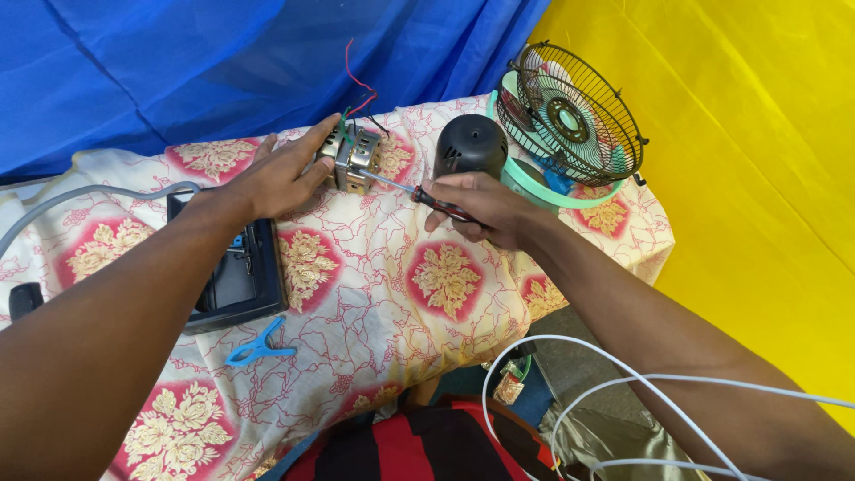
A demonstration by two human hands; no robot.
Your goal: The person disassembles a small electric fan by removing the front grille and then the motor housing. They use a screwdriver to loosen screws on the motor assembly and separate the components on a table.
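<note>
Now | left hand point(283, 174) flat, steadying motor point(354, 158) | right hand point(485, 207) gripping screwdriver point(419, 193), tip at motor

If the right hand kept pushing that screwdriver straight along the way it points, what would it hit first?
The right hand aims the screwdriver up and leftward; its tip already seems to meet the small metal motor block that the left hand steadies. Depth is hard to judge, but nothing else lies between.
</note>
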